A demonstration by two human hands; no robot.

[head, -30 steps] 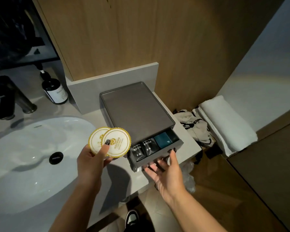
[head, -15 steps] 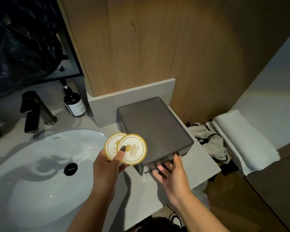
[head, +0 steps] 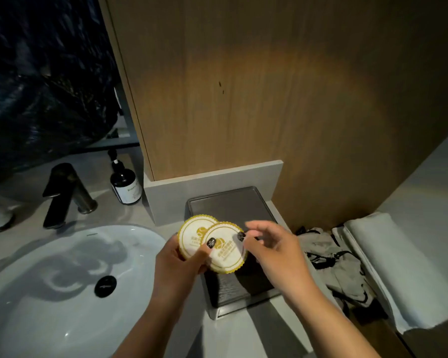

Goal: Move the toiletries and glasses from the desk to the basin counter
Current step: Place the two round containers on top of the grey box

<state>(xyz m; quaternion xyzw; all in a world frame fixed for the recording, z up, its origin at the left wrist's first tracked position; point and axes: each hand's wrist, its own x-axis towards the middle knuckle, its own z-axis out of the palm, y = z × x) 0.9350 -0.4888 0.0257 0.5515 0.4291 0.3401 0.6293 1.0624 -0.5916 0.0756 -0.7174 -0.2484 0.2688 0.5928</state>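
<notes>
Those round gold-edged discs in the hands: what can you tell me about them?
The two discs are flat, white, card-like rounds with scalloped gold rims and gold print in the middle. They overlap, the right one in front. The left hand pinches both, thumb on top, above the grey box. The right hand touches the front disc's right edge.

Count, head view:
- round paper coasters: 2, one (head: 193,232) behind, one (head: 226,250) in front, overlapping
- hands: 2, left hand (head: 177,264), right hand (head: 274,250)
- grey drawer box (head: 243,288): 1
- dark pump bottle (head: 126,186): 1
- black tap (head: 62,193): 1
- white basin (head: 49,293): 1, with 1 black drain plug (head: 105,286)
- folded white towel (head: 396,267): 1
- crumpled light cloth with black straps (head: 331,264): looks like 1 heap, piece count can't be told
</notes>
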